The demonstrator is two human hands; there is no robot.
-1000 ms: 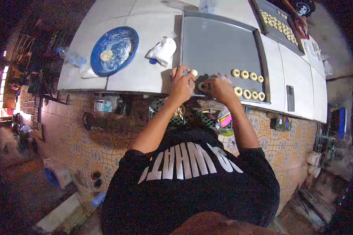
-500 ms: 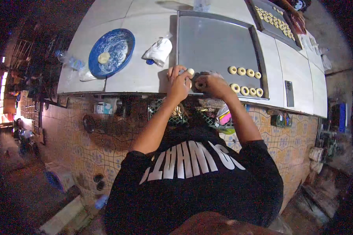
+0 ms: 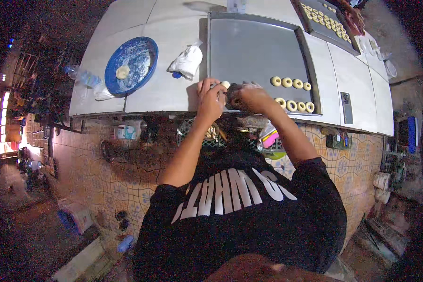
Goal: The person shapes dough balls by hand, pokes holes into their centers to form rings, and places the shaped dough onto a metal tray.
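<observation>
At the near left corner of a large metal tray [image 3: 251,44], my left hand [image 3: 210,97] has its fingers curled round a small pale dough ball [image 3: 225,85]. Close to its right, my right hand [image 3: 246,97] is bent low over the tray's near edge; what its curled fingers hold is hidden in shadow. Right of that hand lie two short rows of dough rings [image 3: 291,106] on the tray. Left of the tray are a white plastic bag [image 3: 189,61] with a blue item under it and a blue round dish [image 3: 143,81] holding flour and a flattened dough lump [image 3: 122,72].
At the far right stands a second tray [image 3: 331,35] of several dough rings, with another person's hand [image 3: 356,22] beside it. A phone [image 3: 346,105] lies on the tiled worktop near the right. Plastic bottles [image 3: 80,75] stand at the left; crates [image 3: 195,134] sit below.
Both my hands stay at the tray's corner with small finger movements. The right hand has turned slightly, its fingers lower and more hidden. The view has shifted a little.
</observation>
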